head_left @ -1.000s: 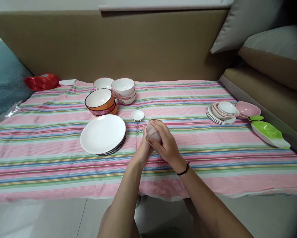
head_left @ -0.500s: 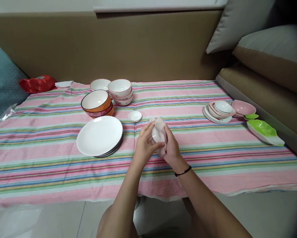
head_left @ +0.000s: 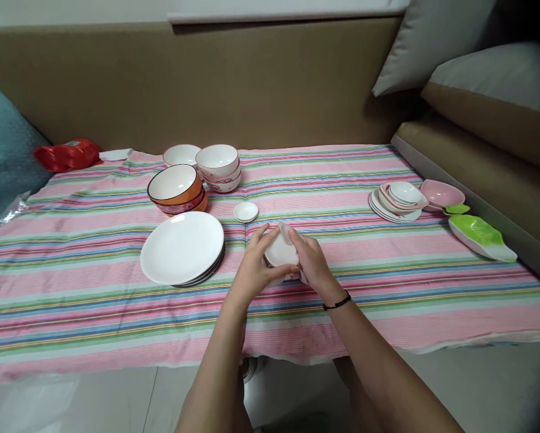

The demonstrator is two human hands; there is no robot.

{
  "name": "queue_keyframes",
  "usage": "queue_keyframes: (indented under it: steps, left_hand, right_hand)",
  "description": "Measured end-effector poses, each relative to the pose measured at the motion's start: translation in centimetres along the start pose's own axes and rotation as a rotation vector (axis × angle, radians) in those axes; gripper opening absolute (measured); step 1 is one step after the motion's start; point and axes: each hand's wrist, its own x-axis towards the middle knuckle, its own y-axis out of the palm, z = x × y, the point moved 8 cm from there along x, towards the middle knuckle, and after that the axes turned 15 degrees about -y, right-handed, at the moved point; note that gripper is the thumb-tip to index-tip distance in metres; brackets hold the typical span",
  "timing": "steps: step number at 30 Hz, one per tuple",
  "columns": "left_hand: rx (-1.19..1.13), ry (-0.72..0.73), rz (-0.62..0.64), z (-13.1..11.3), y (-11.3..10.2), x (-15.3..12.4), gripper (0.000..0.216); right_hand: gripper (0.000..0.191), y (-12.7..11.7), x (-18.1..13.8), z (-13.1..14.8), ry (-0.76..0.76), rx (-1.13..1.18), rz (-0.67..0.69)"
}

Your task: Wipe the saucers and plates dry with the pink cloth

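Between my hands is a small white dish (head_left: 281, 251), held just above the striped cloth. My left hand (head_left: 258, 260) grips its left edge, thumb along the near side and fingers round the far side. On the right, my right hand (head_left: 309, 258) is closed on a pale cloth (head_left: 287, 232) pressed against the dish's rim; part of the cloth is hidden under the fingers. Just beyond my left hand lie small white saucers (head_left: 246, 211), stacked. A stack of large white plates (head_left: 183, 248) sits to the left.
Orange-sided bowls (head_left: 173, 185) and white bowls with red rims (head_left: 217, 159) stand stacked behind the plates. Small plates and bowls (head_left: 398, 204), a pink bowl (head_left: 442, 194) and a green leaf-shaped dish (head_left: 480, 237) lie at right. A red bag (head_left: 68, 155) rests far left.
The dish has turned so its white face shows more upward. My right hand has shifted with the cloth to the dish's right rim, and both hands have moved slightly.
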Motion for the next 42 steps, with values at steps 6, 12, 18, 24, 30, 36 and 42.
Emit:
queue_keyframes:
  steps: [6, 12, 18, 24, 30, 36, 42]
  left_hand:
    - [-0.605, -0.398, 0.078, 2.6, 0.8, 0.3, 0.066]
    - [-0.509, -0.502, 0.157, 2.7, 1.3, -0.2, 0.043]
    - [-0.588, -0.465, -0.064, 3.3, -0.8, 0.0, 0.031]
    - [-0.76, -0.443, -0.109, 3.6, -1.1, 0.2, 0.026]
    - [-0.873, -0.398, 0.159, 1.9, 0.5, 0.4, 0.034]
    - [-0.628, -0.272, -0.012, 2.0, 0.1, 0.6, 0.038]
    - [-0.464, -0.195, -0.09, 1.8, 0.7, 1.0, 0.035]
  right_hand:
    - [0.036, -0.3, 0.0, 1.4, -0.049, -0.041, 0.051]
    - [0.041, -1.1, 0.6, 2.1, -0.089, -0.002, 0.028]
    - [0.03, -2.1, 1.0, 2.6, -0.127, -0.186, 0.042]
    - [0.025, -1.7, 1.0, 3.5, -0.259, -0.483, 0.172]
    - [0.022, -2.6, 1.1, 4.4, -0.361, -0.573, 0.071]
    - [0.035, -2.0, 1.0, 4.7, -0.425, -0.567, 0.076]
    - [0.036, -0.7, 0.5, 4.6, -0.445, -0.557, 0.109]
